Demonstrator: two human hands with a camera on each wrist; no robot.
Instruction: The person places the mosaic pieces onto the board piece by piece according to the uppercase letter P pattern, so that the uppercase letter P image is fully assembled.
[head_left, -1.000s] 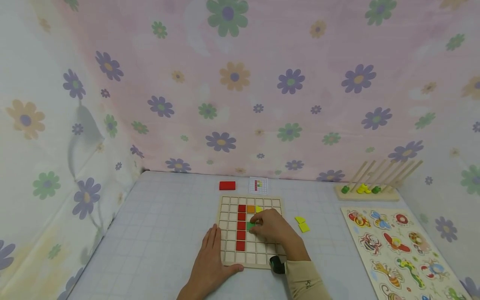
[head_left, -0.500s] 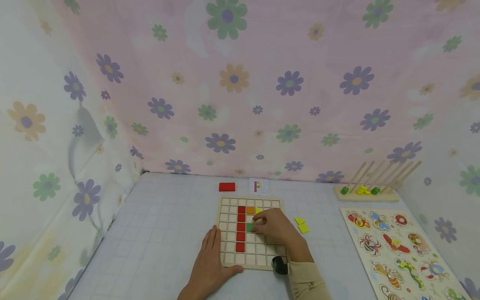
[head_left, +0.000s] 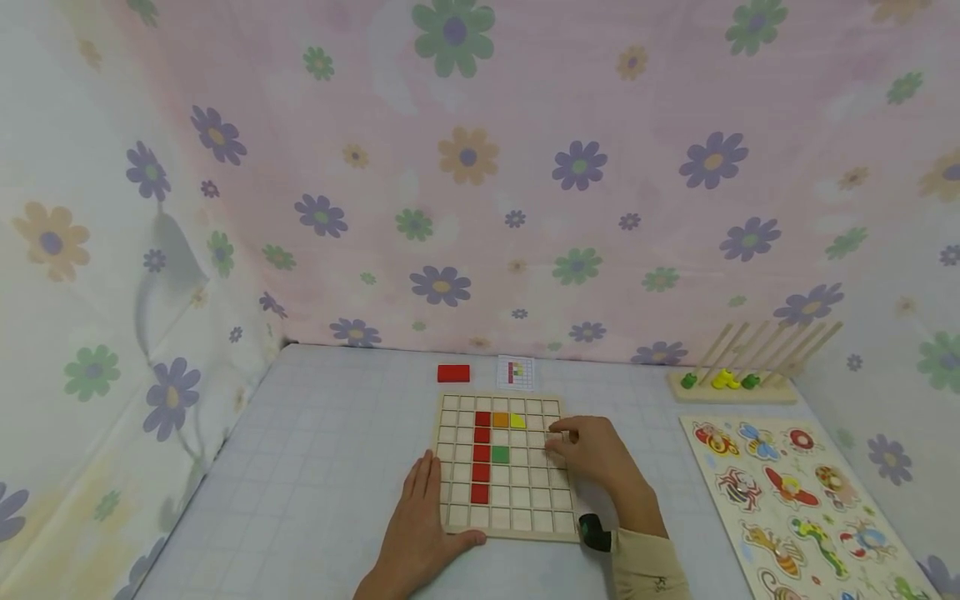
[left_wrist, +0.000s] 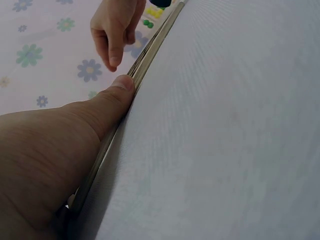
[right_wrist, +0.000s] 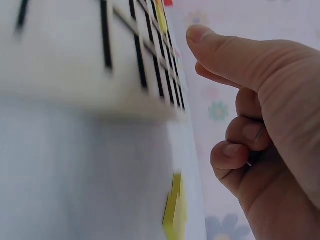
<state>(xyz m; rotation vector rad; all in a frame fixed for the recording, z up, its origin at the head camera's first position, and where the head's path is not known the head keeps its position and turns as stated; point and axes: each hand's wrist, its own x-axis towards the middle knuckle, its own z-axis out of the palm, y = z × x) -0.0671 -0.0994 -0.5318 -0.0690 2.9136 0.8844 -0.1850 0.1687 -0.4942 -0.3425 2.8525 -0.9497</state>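
Note:
A wooden grid board (head_left: 522,498) lies on the table in the head view. My left hand (head_left: 416,533) rests along its left side, fingers straight, thumb at the front edge; the left wrist view shows the thumb (left_wrist: 117,92) on that rim. On the grid are a column of several red tiles (head_left: 482,472), an orange tile (head_left: 501,420), a yellow corner-shaped tile (head_left: 517,421) and a green tile (head_left: 500,455). Over the board's right edge hovers my right hand (head_left: 596,450), holding nothing, thumb and forefinger apart. Loose yellow tiles (right_wrist: 174,210) lie below it in the right wrist view, hidden in the head view.
Behind the board sit a red block (head_left: 453,373) and a printed pattern card (head_left: 516,372). At the right are an insect picture puzzle (head_left: 806,508) and a wooden peg stand (head_left: 697,392) with green and yellow pieces. A flowered cloth wall (head_left: 480,233) encloses the back and sides.
My right hand has let go of the green tile, which stays in its cell beside the red column, and has moved right to the board's edge. The left hand has not moved.

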